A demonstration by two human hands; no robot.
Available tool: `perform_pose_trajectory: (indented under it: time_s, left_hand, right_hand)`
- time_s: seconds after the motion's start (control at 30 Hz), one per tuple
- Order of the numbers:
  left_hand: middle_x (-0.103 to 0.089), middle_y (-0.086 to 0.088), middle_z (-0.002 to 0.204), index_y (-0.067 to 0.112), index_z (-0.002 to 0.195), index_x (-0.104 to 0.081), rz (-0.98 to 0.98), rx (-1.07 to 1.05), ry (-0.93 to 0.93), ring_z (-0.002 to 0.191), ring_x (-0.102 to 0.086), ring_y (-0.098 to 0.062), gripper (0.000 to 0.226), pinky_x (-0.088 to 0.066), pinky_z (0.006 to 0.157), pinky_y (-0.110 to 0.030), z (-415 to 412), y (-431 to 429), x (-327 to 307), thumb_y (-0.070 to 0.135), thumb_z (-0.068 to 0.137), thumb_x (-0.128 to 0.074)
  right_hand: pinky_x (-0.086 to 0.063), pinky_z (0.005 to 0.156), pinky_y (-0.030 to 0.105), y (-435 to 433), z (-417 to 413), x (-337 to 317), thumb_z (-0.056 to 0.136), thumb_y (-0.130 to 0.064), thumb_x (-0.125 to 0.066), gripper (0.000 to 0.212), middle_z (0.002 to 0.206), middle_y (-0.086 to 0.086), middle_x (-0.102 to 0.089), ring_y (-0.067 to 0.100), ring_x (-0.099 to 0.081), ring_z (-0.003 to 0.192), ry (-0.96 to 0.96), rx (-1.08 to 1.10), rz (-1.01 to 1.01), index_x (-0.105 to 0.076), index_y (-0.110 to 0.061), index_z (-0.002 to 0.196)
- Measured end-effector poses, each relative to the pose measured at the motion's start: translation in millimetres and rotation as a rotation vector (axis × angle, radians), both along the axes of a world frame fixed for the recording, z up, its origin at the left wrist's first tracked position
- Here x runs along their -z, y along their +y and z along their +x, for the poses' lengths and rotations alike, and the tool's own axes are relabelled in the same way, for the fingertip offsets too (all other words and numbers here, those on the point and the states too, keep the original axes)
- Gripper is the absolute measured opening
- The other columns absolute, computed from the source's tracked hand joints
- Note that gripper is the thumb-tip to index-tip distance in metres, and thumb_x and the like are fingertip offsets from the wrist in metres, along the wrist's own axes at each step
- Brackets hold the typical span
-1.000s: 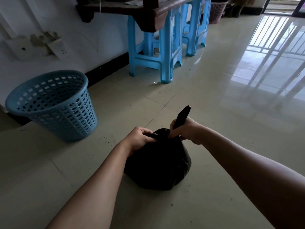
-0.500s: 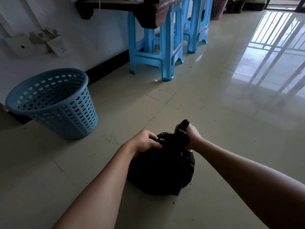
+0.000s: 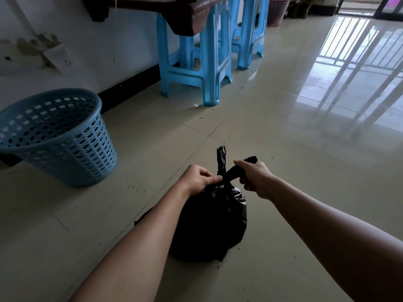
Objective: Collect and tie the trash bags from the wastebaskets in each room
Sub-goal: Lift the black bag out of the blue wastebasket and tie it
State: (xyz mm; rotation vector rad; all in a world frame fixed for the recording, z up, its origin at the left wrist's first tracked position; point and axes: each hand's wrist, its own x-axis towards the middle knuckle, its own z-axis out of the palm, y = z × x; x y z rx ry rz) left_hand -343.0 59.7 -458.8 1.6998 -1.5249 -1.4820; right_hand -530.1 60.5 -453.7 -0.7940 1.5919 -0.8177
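A black trash bag (image 3: 213, 225) sits on the pale tiled floor (image 3: 283, 138), low in the middle of the view, with both bare forearms reaching in from the bottom edge and meeting at its gathered neck. The left hand (image 3: 197, 179) comes in from the lower left, knuckles up and wrist nearly straight, its fingers curled and pinching the bunched plastic at the neck. One twisted tail (image 3: 221, 158) of the bag stands upright just past that pinch, its tip free. The right hand (image 3: 256, 178) comes in from the lower right with the back of the hand turned outward, its fingers closed round a second twisted tail (image 3: 234, 172) that slants up to the right from the neck; the dark tip of that tail pokes out above the knuckles. The two hands lie close together on either side of the neck, not touching each other. A blue perforated wastebasket (image 3: 58, 136) stands to the left near the wall (image 3: 122, 51), well apart from the bag, with no bag showing inside it. Farther back, blue plastic stools (image 3: 209, 66) stand under a dark wooden tabletop (image 3: 181, 14), and a pink basket (image 3: 278, 10) sits beyond them. Dark specks lie scattered on the floor around the bag and wastebasket.
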Motion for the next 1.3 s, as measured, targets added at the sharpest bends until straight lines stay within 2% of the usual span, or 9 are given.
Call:
perform_pose_trajectory:
  time_s: [0.23, 0.43, 0.53, 0.67, 0.87, 0.97, 1.1, 1.2, 1.3]
  left_hand:
    - [-0.069, -0.011, 0.073, 0.006, 0.079, -0.072, 0.055, -0.047, 0.058, 0.061, -0.063, -0.019, 0.008, -0.052, 0.072, -0.029, -4.3, 2.1, 7.8, 0.007, 0.074, -0.078]
    - [-0.066, -0.007, 0.066, 0.008, 0.073, -0.067, 0.005, -0.149, 0.144, 0.053, -0.062, -0.013, 0.012, -0.052, 0.058, -0.022, -3.3, 2.9, 8.3, 0.002, 0.075, -0.077]
    - [-0.068, -0.004, 0.066, 0.006, 0.08, -0.071, -0.003, -0.028, 0.071, 0.05, -0.063, -0.007, 0.009, -0.048, 0.052, -0.015, -4.9, 4.5, 6.3, 0.009, 0.076, -0.078]
    - [-0.072, -0.013, 0.078, -0.001, 0.088, -0.072, 0.03, 0.02, 0.098, 0.064, -0.066, -0.018, 0.022, -0.053, 0.068, -0.026, -4.2, 4.6, 4.7, 0.011, 0.072, -0.081]
    - [-0.067, -0.013, 0.073, -0.001, 0.089, -0.07, 0.154, 0.002, 0.206, 0.057, -0.063, -0.018, 0.011, -0.051, 0.06, -0.024, 1.7, 5.5, 4.4, 0.001, 0.078, -0.071]
    - [-0.069, -0.007, 0.065, 0.002, 0.09, -0.068, 0.294, -0.097, 0.398, 0.053, -0.065, -0.014, 0.014, -0.053, 0.053, -0.021, 8.7, 3.0, 1.3, -0.005, 0.083, -0.059]
    - [-0.067, -0.014, 0.087, 0.004, 0.102, -0.062, 0.436, -0.1, 0.6, 0.073, -0.064, -0.023, 0.024, -0.052, 0.069, -0.029, 19.1, 3.3, -6.0, 0.019, 0.087, -0.053]
    - [-0.071, -0.023, 0.084, 0.007, 0.109, -0.064, 0.448, -0.094, 0.82, 0.069, -0.07, -0.031, 0.053, -0.058, 0.063, -0.028, 28.5, 3.9, -8.2, 0.049, 0.078, -0.059]
    - [-0.07, -0.016, 0.098, 0.015, 0.116, -0.064, 0.417, 0.057, 0.777, 0.088, -0.069, -0.032, 0.068, -0.056, 0.081, -0.039, 33.2, 4.5, -7.3, 0.065, 0.071, -0.062]
  right_hand:
    - [-0.047, 0.051, 0.023, 3.8, -12.4, -1.2, 0.077, -0.041, -0.078, 0.039, 0.081, 0.006, -0.064, 0.015, -0.06, 0.061, -0.187, -0.219, 0.202, -0.069, -0.009, 0.098]
    - [-0.042, 0.052, 0.024, 7.2, -3.1, -5.1, 0.082, -0.047, -0.071, 0.042, 0.07, 0.002, -0.053, 0.013, -0.05, 0.056, -0.243, -0.548, 0.288, -0.063, -0.01, 0.099]
    - [-0.037, 0.046, 0.023, 5.6, 8.2, -11.7, 0.088, -0.062, -0.053, 0.05, 0.067, 0.002, -0.054, 0.014, -0.046, 0.054, -0.123, -0.456, 0.247, -0.06, -0.013, 0.085]
    - [-0.04, 0.053, 0.027, 3.8, 15.0, -6.3, 0.098, -0.041, -0.049, 0.042, 0.088, 0.01, -0.063, 0.019, -0.056, 0.065, 0.065, -0.271, 0.128, -0.065, -0.002, 0.102]
    - [-0.036, 0.057, 0.027, -2.3, 3.6, -8.2, 0.095, -0.041, -0.044, 0.042, 0.061, -0.004, -0.049, 0.013, -0.047, 0.059, -0.359, -0.331, 0.221, -0.079, -0.018, 0.092]
    - [-0.031, 0.059, 0.028, -1.7, 0.7, -6.6, 0.092, -0.041, -0.047, 0.039, 0.062, -0.003, -0.047, 0.013, -0.044, 0.06, -0.358, -0.518, 0.257, -0.075, -0.017, 0.08]
    - [-0.034, 0.055, 0.026, -1.7, 3.0, -8.8, 0.09, -0.036, -0.053, 0.03, 0.066, -0.004, -0.057, 0.01, -0.046, 0.057, -0.1, -0.692, 0.23, -0.074, -0.017, 0.082]
    - [-0.038, 0.056, 0.027, -6.3, 2.6, -9.6, 0.089, -0.034, -0.055, 0.029, 0.07, -0.002, -0.059, 0.012, -0.049, 0.058, 0.001, -0.671, 0.199, -0.077, -0.016, 0.084]
    - [-0.042, 0.059, 0.028, -7.2, 0.3, -7.6, 0.087, -0.038, -0.058, 0.028, 0.073, 0.0, -0.06, 0.014, -0.052, 0.059, 0.041, -0.625, 0.199, -0.077, -0.017, 0.083]
